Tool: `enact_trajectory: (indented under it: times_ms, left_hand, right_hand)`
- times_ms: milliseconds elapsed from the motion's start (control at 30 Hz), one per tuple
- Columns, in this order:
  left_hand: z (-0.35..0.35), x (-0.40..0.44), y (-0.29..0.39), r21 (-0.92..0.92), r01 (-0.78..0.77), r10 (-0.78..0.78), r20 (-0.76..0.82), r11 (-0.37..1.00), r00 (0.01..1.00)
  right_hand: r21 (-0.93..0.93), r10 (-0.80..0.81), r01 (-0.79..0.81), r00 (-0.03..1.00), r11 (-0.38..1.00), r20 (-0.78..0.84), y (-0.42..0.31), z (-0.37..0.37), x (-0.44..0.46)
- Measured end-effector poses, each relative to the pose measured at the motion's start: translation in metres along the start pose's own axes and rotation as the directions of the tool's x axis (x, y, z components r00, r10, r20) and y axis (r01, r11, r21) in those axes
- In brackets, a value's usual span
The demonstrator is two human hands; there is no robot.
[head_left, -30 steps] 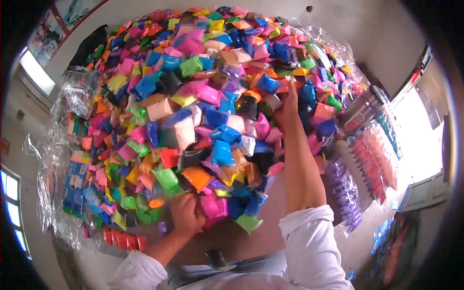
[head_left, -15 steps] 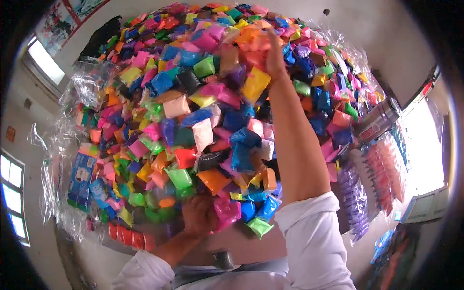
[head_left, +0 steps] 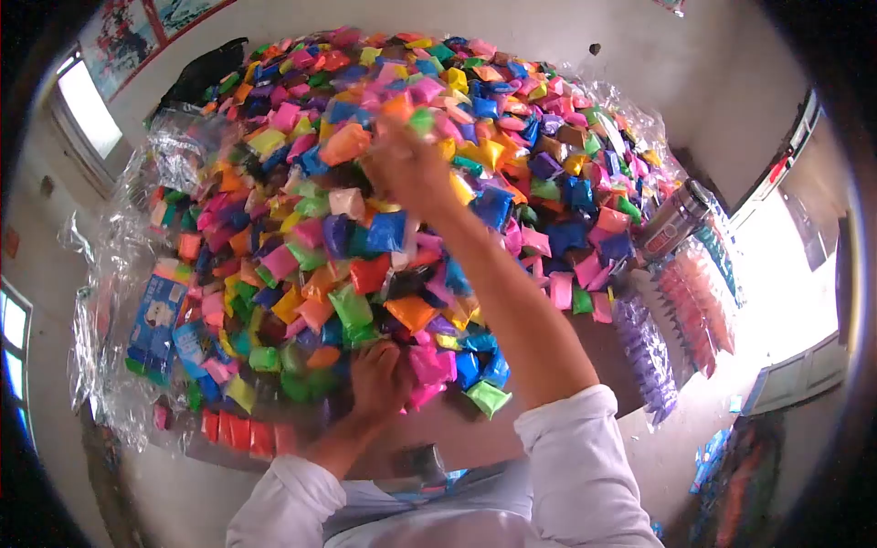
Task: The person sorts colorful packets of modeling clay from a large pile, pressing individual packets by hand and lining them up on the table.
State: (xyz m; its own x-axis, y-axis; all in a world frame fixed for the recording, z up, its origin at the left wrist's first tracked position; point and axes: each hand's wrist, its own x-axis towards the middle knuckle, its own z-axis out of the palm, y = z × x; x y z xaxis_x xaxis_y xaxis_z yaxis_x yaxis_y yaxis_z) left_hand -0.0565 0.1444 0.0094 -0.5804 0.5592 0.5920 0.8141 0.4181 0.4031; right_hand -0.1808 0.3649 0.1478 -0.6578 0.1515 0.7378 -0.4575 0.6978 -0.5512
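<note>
A broad heap of small plastic packets (head_left: 370, 274) in many bright colours covers most of the table. My right hand (head_left: 402, 164) is over the upper middle of the heap, its fingers smeared by motion. Orange packets (head_left: 347, 143) and a green packet (head_left: 421, 121) lie close to its fingers; whether it holds any is unclear. At the near edge of the heap, my left hand (head_left: 376, 379) is closed, with its fingers curled toward the packets. Beside it are a pink packet (head_left: 427, 365) and a green packet (head_left: 353, 309). What its fingers hold is hidden.
Clear plastic wrap (head_left: 100, 320) lies along the left side near a blue printed pack (head_left: 157, 315). A row of red packets (head_left: 239, 433) is at the near left. On the right are a metal flask (head_left: 676, 217) and purple packet strips (head_left: 645, 352). Brown tabletop (head_left: 557, 342) shows nearby.
My right hand has swept left and nearer across the heap from the far orange packets. My left hand stays at the near edge. The view has shifted slightly.
</note>
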Motion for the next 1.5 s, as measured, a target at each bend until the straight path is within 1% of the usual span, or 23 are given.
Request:
enact_trajectory:
  times_ms: [33, 100, 167, 200, 300, 333, 367, 500, 567, 633, 700, 767, 867, 900, 967, 1000, 1067, 1100, 1167, 1233, 1267, 1333, 1500]
  left_hand:
    - [0.001, -0.001, -0.001, -0.014, 0.003, -0.003, -0.009, 1.000, 1.000]
    - [-0.001, -0.001, 0.001, -0.035, 0.005, -0.006, -0.024, 0.999, 1.000]
    - [-0.004, -0.001, 0.003, -0.046, 0.052, -0.050, 0.041, 0.998, 0.998]
    - [-0.005, -0.001, 0.004, -0.052, 0.050, -0.048, 0.038, 0.997, 0.998]
    - [-0.004, 0.000, 0.004, -0.008, 0.024, -0.024, 0.016, 1.000, 1.000]
    - [-0.004, 0.001, 0.005, -0.011, 0.011, -0.012, -0.028, 1.000, 1.000]
    - [-0.005, 0.001, 0.006, -0.013, -0.002, 0.001, -0.071, 1.000, 0.997]
    - [0.012, -0.013, -0.014, -0.026, 0.064, -0.064, 0.002, 0.998, 0.998]
    - [0.012, -0.013, -0.014, -0.021, 0.048, -0.048, 0.006, 0.999, 0.999]
    - [0.011, -0.012, -0.011, -0.022, 0.056, -0.056, -0.015, 0.998, 0.998]
    - [0.008, -0.011, -0.009, -0.026, 0.066, -0.067, -0.041, 0.997, 0.997]
    - [0.006, -0.009, -0.005, -0.035, 0.045, -0.048, -0.090, 0.998, 0.995]
    - [0.000, -0.008, 0.001, -0.014, 0.043, -0.044, -0.050, 0.999, 0.998]
    - [0.001, -0.010, -0.002, -0.021, 0.044, -0.045, -0.041, 0.999, 0.998]
    - [0.007, -0.011, -0.011, -0.087, 0.065, -0.063, 0.027, 0.994, 0.998]
    - [0.003, -0.008, -0.011, -0.098, 0.064, -0.060, 0.040, 0.993, 0.997]
    - [-0.017, -0.002, -0.006, -0.435, 0.267, -0.258, 0.082, 0.860, 0.963]
    - [-0.026, 0.002, -0.007, -0.435, 0.242, -0.250, 0.041, 0.867, 0.967]
    - [-0.045, 0.004, -0.013, -0.433, 0.236, -0.253, 0.021, 0.870, 0.967]
    - [-0.061, 0.001, -0.017, -0.658, 0.303, -0.326, 0.091, 0.689, 0.941]
    - [-0.066, -0.002, -0.011, -0.654, 0.320, -0.335, 0.107, 0.686, 0.936]
    - [-0.075, -0.008, 0.005, -0.747, 0.513, -0.397, 0.356, 0.423, 0.846]
    - [-0.077, -0.030, 0.042, -0.686, 0.541, -0.210, 0.509, 0.487, 0.835]
  right_hand:
    - [0.426, 0.131, -0.117, 0.991, 0.897, -0.004, 0.014, -0.014, -0.003]
    - [0.836, 0.171, -0.015, 0.981, 0.548, -0.095, 0.042, -0.052, -0.016]
    - [0.804, 0.623, -0.320, 0.778, 0.500, -0.078, 0.021, -0.089, -0.028]
    - [0.801, 0.622, -0.320, 0.779, 0.506, -0.081, 0.025, -0.097, -0.037]
    - [0.635, 0.561, -0.396, 0.824, 0.663, -0.071, 0.036, -0.096, -0.052]
    - [0.276, 0.375, -0.346, 0.925, 0.897, -0.057, 0.033, -0.087, -0.052]
    - [-0.117, 0.194, -0.188, 0.980, 0.975, 0.039, 0.029, -0.077, -0.052]
    - [-0.204, 0.175, -0.158, 0.982, 0.966, 0.070, -0.016, -0.033, -0.042]
    - [-0.404, 0.078, -0.088, 0.996, 0.910, -0.040, -0.015, -0.018, -0.046]
    - [-0.393, 0.156, -0.145, 0.988, 0.908, -0.005, -0.024, -0.025, -0.045]
    - [-0.161, 0.358, -0.344, 0.931, 0.925, 0.072, -0.021, -0.032, -0.047]
    - [-0.179, 0.240, -0.235, 0.971, 0.955, 0.010, -0.025, -0.046, -0.056]
    - [-0.094, 0.388, -0.393, 0.919, 0.915, -0.069, -0.030, -0.063, -0.073]
    - [0.258, 0.495, -0.468, 0.868, 0.845, -0.044, -0.035, -0.066, -0.085]
    - [0.813, 0.645, -0.434, 0.758, 0.387, 0.098, -0.048, -0.074, -0.116]
    - [0.824, 0.619, -0.460, 0.765, 0.332, 0.178, -0.059, -0.080, -0.133]
    - [0.845, 0.644, -0.478, 0.730, 0.240, 0.230, -0.074, -0.080, -0.168]
    - [0.862, 0.647, -0.487, 0.705, 0.144, 0.290, -0.082, -0.079, -0.185]
    - [0.848, 0.645, -0.516, 0.689, 0.118, 0.329, -0.099, -0.077, -0.214]
    - [0.843, 0.641, -0.524, 0.689, 0.117, 0.339, -0.113, -0.072, -0.237]
    - [0.838, 0.645, -0.528, 0.690, 0.140, 0.328, -0.123, -0.068, -0.244]
    - [0.816, 0.660, -0.558, 0.673, 0.154, 0.335, -0.135, -0.061, -0.258]
    - [0.687, 0.631, -0.651, 0.689, 0.322, 0.357, -0.155, -0.045, -0.279]
